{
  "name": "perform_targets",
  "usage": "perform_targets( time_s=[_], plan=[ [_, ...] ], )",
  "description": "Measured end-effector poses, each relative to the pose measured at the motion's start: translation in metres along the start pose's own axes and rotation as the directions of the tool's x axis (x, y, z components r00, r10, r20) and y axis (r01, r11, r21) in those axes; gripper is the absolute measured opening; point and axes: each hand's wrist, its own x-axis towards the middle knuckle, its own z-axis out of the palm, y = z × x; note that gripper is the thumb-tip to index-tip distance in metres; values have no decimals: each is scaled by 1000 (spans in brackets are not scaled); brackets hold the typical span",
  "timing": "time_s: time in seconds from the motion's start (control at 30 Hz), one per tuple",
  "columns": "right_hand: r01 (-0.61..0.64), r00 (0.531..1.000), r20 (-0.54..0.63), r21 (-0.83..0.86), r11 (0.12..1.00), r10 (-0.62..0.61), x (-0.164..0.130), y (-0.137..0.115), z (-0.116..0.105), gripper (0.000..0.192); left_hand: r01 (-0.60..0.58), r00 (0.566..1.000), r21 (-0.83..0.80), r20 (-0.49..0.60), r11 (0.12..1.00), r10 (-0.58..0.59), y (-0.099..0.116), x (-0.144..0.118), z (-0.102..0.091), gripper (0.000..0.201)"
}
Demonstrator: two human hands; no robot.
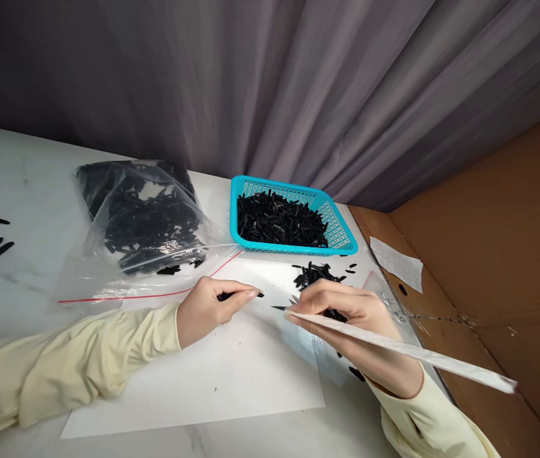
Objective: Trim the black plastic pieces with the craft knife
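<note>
White-handled tool (403, 348) juts beyond the right fingers (316, 300).

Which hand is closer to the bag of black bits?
Left. The left hand is beside the bag; the right hand is farther off to the right.

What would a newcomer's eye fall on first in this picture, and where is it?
Probably the bright turquoise basket of black pieces, standing before the grey curtain. Nearer, the right hand holds a long white tool, while the left hand pinches a small dark piece. Left of the basket lies a clear bag.
</note>
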Motion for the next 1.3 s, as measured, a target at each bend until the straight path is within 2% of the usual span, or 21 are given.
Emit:
perform_targets(
  time_s=[0.07, 0.27, 0.4, 1.3],
  plan=[
    [-15, 999, -32, 41, 999, 16, 4, 2, 5, 14, -6, 1000, 3, 1, 1000, 6, 0, 1, 0, 32],
    [-185, 981, -14, 246, 952, 194, 5, 15, 23, 16, -32, 999, 14, -1, 999, 32, 2, 1, 0, 31],
    [-213, 974, -11, 320, 923, 228, 6, 15, 29, 20, -43, 999, 33, 5, 999, 43, 4, -1, 0, 32],
    [-161, 987, 30, 194, 968, 158, 6, 13, 31, 20, -50, 999, 110, 0, 993, 51, 8, -2, 0, 33]
  ],
)
